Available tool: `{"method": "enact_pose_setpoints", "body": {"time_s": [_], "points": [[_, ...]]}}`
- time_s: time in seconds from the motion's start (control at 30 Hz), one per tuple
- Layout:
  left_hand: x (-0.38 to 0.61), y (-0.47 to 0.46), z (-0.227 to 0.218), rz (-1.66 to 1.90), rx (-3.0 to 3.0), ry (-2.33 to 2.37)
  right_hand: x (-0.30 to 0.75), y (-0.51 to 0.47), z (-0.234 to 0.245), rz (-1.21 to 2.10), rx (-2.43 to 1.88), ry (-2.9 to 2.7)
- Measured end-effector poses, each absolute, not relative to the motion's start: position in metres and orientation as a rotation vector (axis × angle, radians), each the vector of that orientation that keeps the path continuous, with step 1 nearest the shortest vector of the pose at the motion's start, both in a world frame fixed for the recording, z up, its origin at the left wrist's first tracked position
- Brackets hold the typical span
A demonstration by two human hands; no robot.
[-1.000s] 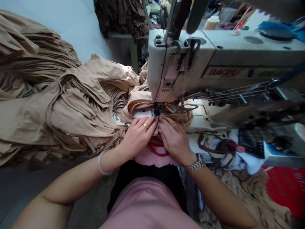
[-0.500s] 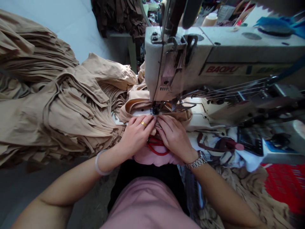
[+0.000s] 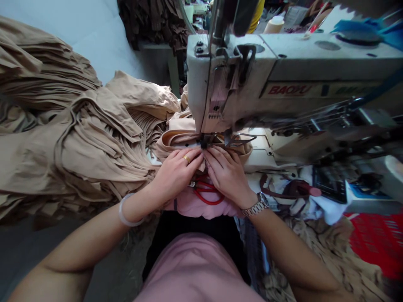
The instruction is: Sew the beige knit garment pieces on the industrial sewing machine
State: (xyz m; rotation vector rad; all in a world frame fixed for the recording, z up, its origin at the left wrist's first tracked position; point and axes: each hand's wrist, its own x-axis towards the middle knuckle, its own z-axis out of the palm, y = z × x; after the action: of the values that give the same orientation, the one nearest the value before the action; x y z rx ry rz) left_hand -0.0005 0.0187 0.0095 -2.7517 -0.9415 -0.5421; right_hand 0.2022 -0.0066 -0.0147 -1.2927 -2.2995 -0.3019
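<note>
My left hand (image 3: 179, 170) and my right hand (image 3: 227, 173) meet right in front of the presser foot (image 3: 204, 143) of a sewing machine (image 3: 233, 96). The fingers of both are pressed together and closed on the edge of a beige fabric piece (image 3: 176, 138). This piece curves in a loop around the machine's bed behind the fingers. Its gripped edge is mostly hidden under my fingertips. Below the hands, red-handled scissors (image 3: 209, 193) lie on pink cloth (image 3: 195, 205) over my lap.
A large layered heap of beige fabric pieces (image 3: 103, 147) fills the left side. Dark brown cloth (image 3: 154, 21) is piled behind. To the right are a control panel (image 3: 330, 182), more beige cloth (image 3: 315, 251) and a red bag (image 3: 374, 243). A thread cone (image 3: 274, 24) stands behind the machine.
Both hands, still on the fabric edge, have shifted slightly left and toward the presser foot in view. The whole view has moved a little, and more of the scissors shows.
</note>
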Motion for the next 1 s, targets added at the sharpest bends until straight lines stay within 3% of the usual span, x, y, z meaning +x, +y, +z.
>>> {"method": "enact_pose_setpoints", "body": {"time_s": [0.2, 0.4, 1.0], "points": [[-0.007, 0.021, 0.013, -0.616, -2.804, -0.845, 0.206, -0.01, -0.015, -0.215, -1.074, -2.198], [-0.002, 0.024, 0.013, -0.562, -2.767, -0.907, 0.199, -0.006, -0.01, -0.103, -1.202, -2.158], [0.003, 0.034, 0.013, -0.608, -2.739, -0.967, 0.205, 0.005, -0.01, -0.166, -1.279, -2.222]]}}
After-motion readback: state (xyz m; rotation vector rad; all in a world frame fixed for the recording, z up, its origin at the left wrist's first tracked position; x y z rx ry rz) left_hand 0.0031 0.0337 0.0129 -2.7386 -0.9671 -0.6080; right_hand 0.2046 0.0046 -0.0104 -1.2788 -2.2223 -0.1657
